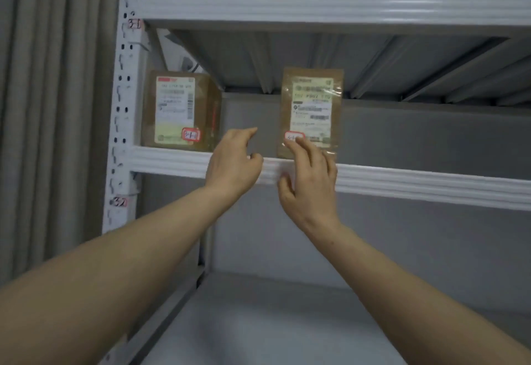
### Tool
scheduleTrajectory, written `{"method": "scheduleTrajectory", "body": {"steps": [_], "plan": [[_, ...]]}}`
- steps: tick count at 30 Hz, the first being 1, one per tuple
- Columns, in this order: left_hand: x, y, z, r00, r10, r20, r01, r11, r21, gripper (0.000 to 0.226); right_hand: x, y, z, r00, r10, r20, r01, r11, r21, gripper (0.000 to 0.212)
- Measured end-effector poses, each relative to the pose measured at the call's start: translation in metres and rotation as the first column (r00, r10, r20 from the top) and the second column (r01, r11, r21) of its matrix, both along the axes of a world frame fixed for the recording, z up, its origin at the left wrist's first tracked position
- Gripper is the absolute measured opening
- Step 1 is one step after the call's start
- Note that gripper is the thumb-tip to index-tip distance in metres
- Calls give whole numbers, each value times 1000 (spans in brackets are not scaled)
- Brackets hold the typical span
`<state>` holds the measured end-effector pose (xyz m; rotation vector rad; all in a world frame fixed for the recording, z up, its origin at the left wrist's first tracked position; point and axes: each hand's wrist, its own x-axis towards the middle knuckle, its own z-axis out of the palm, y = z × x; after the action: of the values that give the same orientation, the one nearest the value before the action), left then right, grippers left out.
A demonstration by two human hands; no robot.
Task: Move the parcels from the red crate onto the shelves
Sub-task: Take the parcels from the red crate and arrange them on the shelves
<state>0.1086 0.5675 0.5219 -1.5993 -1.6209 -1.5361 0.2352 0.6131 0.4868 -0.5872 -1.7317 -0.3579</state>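
Flat brown paper parcel [311,111] with a white label stood upright on the white metal shelf [402,183], at 12 o'clock from the right hand [311,189], whose spread, straight fingers touched its lower edge. Brown cardboard box parcel [181,111] sat at 9 o'clock of it, well apart, at the shelf's left end. Left hand [232,163] hovered between them, fingers loosely curled, holding nothing.

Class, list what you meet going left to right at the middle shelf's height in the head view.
Grey pleated curtain → white slotted steel upright → brown cardboard box parcel → left hand → flat brown paper envelope parcel.
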Motion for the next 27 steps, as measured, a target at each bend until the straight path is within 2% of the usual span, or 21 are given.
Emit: {"method": "scheduleTrajectory", "body": {"steps": [2,5,9,12,16,20,27], "plan": [[-13,-20,-26,999,41,9,-41,999,-13,51,-20,-12,-22,991,111,76,-112,994,15,55],[-36,-59,-74,989,148,30,-144,984,-105,53,-53,-37,-63,926,307,220,-266,943,-198,56],[-71,-126,-151,936,348,58,-312,893,-324,58,-101,-76,-126,756,525,390,-339,825,-452,61],[-86,-186,-207,863,492,117,-386,790,-477,60,-130,-118,-178,604,635,482,-338,752,-566,66],[-91,-269,-278,707,685,174,-444,623,-644,64,-157,-187,-242,377,772,511,-340,629,-699,69],[-84,-351,-340,530,815,235,-405,487,-774,66,-176,-261,-298,187,841,508,-301,542,-785,71],[-67,-485,-426,214,930,299,-361,359,-861,65,-199,-379,-367,-76,861,503,-214,478,-852,70]]}}
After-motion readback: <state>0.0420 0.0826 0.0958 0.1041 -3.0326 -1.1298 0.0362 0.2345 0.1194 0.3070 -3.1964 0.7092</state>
